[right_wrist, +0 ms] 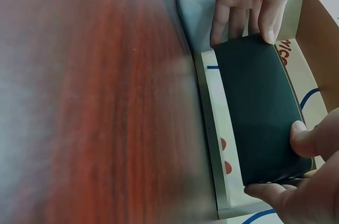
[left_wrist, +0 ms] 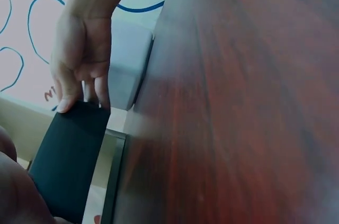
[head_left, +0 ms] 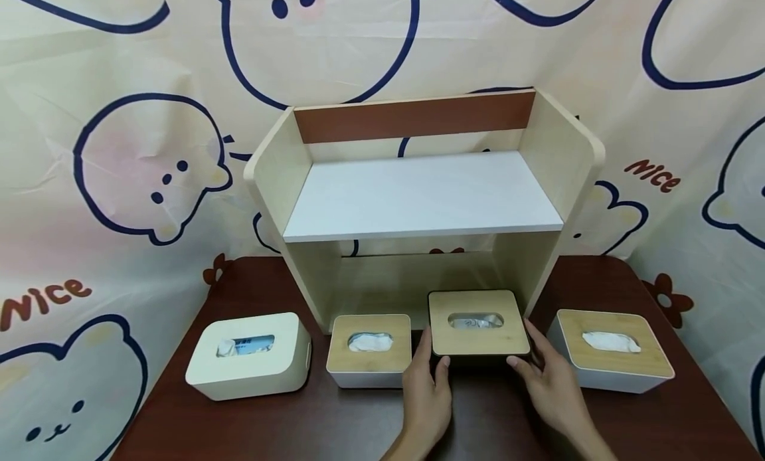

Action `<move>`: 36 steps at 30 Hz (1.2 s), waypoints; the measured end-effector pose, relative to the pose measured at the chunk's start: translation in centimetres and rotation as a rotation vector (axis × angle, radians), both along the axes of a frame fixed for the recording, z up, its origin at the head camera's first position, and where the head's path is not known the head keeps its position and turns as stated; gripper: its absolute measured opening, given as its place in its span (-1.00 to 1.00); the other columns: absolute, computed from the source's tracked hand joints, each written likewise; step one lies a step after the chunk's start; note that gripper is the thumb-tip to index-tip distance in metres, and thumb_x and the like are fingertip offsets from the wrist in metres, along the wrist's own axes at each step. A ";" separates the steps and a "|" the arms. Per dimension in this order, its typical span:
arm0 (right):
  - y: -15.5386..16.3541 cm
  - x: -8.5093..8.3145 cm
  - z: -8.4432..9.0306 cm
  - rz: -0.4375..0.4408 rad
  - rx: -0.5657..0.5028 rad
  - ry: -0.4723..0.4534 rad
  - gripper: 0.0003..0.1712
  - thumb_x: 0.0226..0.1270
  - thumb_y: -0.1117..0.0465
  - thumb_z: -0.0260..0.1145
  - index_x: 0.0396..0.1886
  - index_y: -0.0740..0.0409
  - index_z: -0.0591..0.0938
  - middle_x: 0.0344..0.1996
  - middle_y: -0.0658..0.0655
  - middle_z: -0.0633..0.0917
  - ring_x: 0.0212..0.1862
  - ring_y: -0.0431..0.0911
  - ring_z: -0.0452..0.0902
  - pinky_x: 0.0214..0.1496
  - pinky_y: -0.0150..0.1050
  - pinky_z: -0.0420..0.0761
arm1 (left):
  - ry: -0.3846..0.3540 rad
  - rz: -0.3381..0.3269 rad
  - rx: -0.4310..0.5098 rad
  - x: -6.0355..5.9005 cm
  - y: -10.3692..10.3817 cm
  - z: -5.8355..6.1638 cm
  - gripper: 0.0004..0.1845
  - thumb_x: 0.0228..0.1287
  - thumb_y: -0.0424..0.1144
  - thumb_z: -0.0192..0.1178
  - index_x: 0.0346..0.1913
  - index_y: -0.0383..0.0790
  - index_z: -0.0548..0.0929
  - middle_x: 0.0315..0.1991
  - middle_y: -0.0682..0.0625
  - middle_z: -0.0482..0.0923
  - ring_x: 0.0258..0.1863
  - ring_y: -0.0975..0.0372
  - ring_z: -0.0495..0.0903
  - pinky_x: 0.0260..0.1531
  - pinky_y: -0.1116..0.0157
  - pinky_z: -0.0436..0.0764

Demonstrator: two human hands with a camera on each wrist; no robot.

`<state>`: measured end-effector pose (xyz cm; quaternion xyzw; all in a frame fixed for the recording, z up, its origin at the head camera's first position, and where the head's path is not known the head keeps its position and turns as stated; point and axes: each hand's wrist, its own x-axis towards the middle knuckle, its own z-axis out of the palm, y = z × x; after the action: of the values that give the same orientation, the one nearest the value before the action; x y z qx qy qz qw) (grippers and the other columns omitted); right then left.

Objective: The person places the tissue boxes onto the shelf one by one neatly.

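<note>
A wooden shelf (head_left: 418, 202) stands at the back of a dark table (head_left: 335, 428), in front of a cartoon-print cloth (head_left: 119, 182), with four tissue boxes ranged along its foot. From the person's left: a white box (head_left: 248, 356) well apart from the shelf, a small box (head_left: 369, 350) with a wooden lid just beside the shelf's left leg, a black box (head_left: 479, 323) with a wooden lid raised off the table at the mouth of the lower bay, and a right box (head_left: 609, 358) resting beyond the right leg.

Both hands carry the black box. The left hand (head_left: 425, 398) grips its near left corner, fingers and thumb clamped on the dark side wall; the right hand (head_left: 552, 378) clamps the near right corner the same way, thumb on the front edge. The wrist views show the fingertips pressed to the box's dark sides.

Handled well, the box would be kept level with even pressure from both sides and steered squarely between the shelf's legs, clear of the small box close on its left, with the fingers kept low on the walls so the lid is not nudged off.
</note>
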<state>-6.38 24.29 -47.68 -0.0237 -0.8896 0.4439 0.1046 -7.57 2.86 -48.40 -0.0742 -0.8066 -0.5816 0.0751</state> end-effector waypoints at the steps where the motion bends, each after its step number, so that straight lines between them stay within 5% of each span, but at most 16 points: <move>1: -0.1 -0.2 0.0 -0.003 -0.013 0.007 -0.11 0.51 0.31 0.43 0.69 0.31 0.23 0.49 0.52 0.45 0.41 0.32 0.49 0.16 -0.42 0.69 | 0.011 0.014 0.013 -0.2 0.3 -0.1 -0.34 0.59 -0.47 0.15 0.64 -0.46 0.23 0.61 -0.34 0.30 0.61 -0.15 0.31 0.50 -0.19 0.40; 6: -0.4 -1.4 -0.1 -0.018 -0.094 0.054 -0.15 0.53 0.34 0.40 0.69 0.29 0.25 0.54 0.51 0.39 0.47 0.34 0.39 0.09 -0.81 0.42 | 0.046 0.082 0.057 -1.0 1.4 -0.5 -0.35 0.61 -0.44 0.15 0.64 -0.46 0.24 0.61 -0.35 0.30 0.62 -0.14 0.31 0.51 -0.18 0.39; 19: -1.2 -4.2 -1.8 -0.085 -0.181 0.113 -0.19 0.56 0.38 0.35 0.70 0.24 0.27 0.57 0.50 0.35 0.48 0.35 0.38 0.10 -0.81 0.39 | 0.079 0.127 0.077 -3.6 2.6 -0.9 -0.35 0.59 -0.48 0.14 0.63 -0.49 0.24 0.58 -0.36 0.35 0.58 -0.15 0.37 0.48 -0.19 0.44; 23: -1.4 -4.9 -1.9 -0.109 -0.162 0.077 -0.21 0.60 0.33 0.32 0.71 0.24 0.25 0.59 0.48 0.34 0.49 0.36 0.40 0.31 -0.34 0.61 | 0.088 0.159 0.072 -4.5 2.8 -1.0 -0.37 0.58 -0.47 0.15 0.61 -0.49 0.27 0.55 -0.35 0.41 0.53 -0.17 0.43 0.45 -0.20 0.48; 27: -1.7 -5.5 -1.9 -0.119 -0.141 0.057 -0.22 0.63 0.32 0.29 0.71 0.26 0.23 0.60 0.48 0.33 0.49 0.38 0.41 0.40 0.17 0.54 | 0.086 0.150 0.086 -5.3 2.8 -1.2 -0.38 0.59 -0.48 0.13 0.61 -0.51 0.26 0.56 -0.35 0.38 0.54 -0.17 0.41 0.45 -0.19 0.49; 34: -1.6 -6.4 -1.8 -0.096 -0.105 0.050 -0.23 0.66 0.32 0.24 0.71 0.32 0.17 0.60 0.50 0.31 0.49 0.35 0.43 0.39 0.15 0.59 | 0.102 0.150 0.084 -6.5 2.8 -1.6 -0.39 0.58 -0.49 0.14 0.59 -0.53 0.28 0.55 -0.35 0.40 0.49 -0.12 0.48 0.39 -0.16 0.55; 36: -1.6 -6.6 -1.8 -0.099 -0.075 0.053 -0.24 0.66 0.32 0.24 0.71 0.35 0.18 0.57 0.52 0.35 0.37 0.32 0.59 0.26 0.02 0.71 | 0.085 0.142 0.089 -6.7 2.8 -1.7 -0.39 0.59 -0.48 0.14 0.60 -0.53 0.28 0.55 -0.35 0.40 0.20 -0.05 0.69 0.33 -0.10 0.60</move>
<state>-12.98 22.72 -49.48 -0.0595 -0.8670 0.4717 0.1490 -14.28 5.63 -50.09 -0.0383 -0.7791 -0.6066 0.1535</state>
